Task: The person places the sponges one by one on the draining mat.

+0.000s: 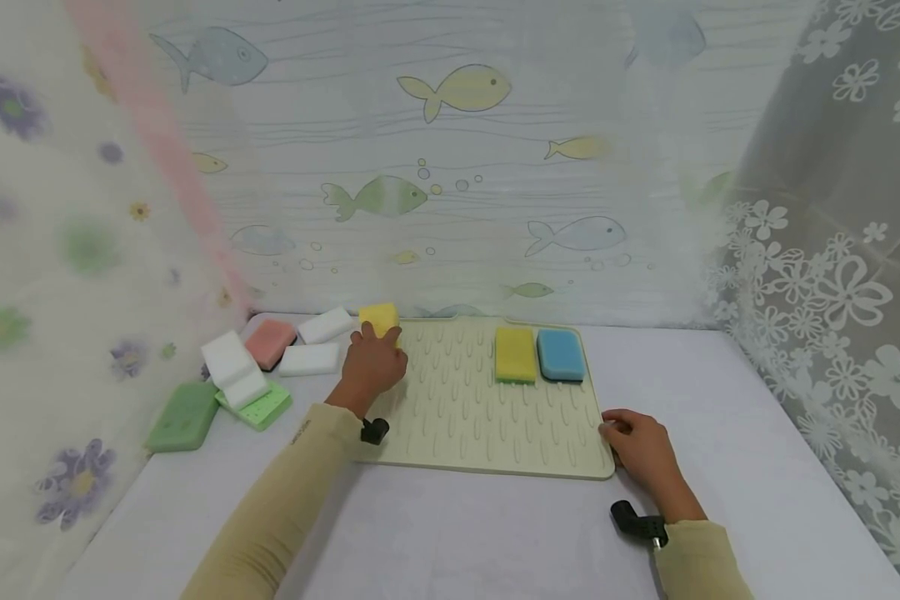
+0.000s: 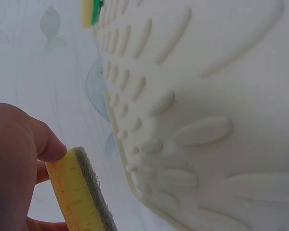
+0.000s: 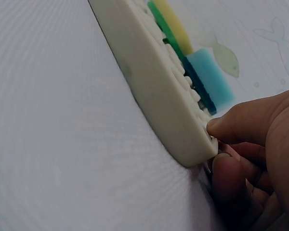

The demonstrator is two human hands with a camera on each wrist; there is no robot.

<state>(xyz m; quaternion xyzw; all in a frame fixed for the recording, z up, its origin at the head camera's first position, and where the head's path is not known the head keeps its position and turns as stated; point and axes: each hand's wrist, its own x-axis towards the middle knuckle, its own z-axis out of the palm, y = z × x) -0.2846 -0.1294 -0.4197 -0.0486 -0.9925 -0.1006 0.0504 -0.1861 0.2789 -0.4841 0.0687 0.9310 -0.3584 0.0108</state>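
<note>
A yellow sponge with a grey scouring side (image 2: 79, 192) is pinched between the thumb and fingers of my left hand (image 1: 373, 367), at the back left corner of the cream ridged mat (image 1: 457, 417). My right hand (image 1: 641, 446) grips the mat's right edge, the thumb on top and fingers below it in the right wrist view. Toward the back right of the mat lie a yellow sponge with a green side (image 1: 515, 354) and a blue sponge with a dark side (image 1: 561, 354), side by side.
Left of the mat lie a pink sponge (image 1: 270, 342), white sponges (image 1: 310, 359), a light green sponge (image 1: 264, 408) partly under more white ones, and a big green sponge (image 1: 183, 417). Printed curtains (image 1: 457, 167) hang behind the white-covered table (image 1: 457, 533).
</note>
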